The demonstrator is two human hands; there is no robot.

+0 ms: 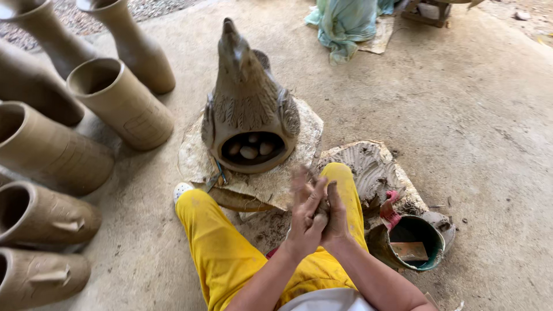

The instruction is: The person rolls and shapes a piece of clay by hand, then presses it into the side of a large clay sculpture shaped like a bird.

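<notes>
Nearest the camera, two forearms rise from the bottom edge above legs in yellow trousers (pixel 222 253). The left hand (pixel 305 216) and the right hand (pixel 336 216) press together palm to palm, both smeared with wet clay. A small lump of clay (pixel 322 214) sits between the palms, mostly hidden; both hands are closed around it, the fingers held fairly straight.

Just right of the hands, a green bucket (pixel 429 262) stands on the ground, touching a slab (pixel 368 167) coated with streaked grey clay. A pink cloth (pixel 389 210) hangs at the bucket's near-left rim.

Beyond the hands, a hen-shaped clay figure (pixel 249 101) stands upright on a flat mat (pixel 299 129). An oval opening in its near side shows several clay eggs (pixel 249 151) inside.

Along the left, unfired clay vases (pixel 118 101) stand and lie close together. At the far edge, a pale green cloth (pixel 345 23) lies on the concrete floor (pixel 461 115).
</notes>
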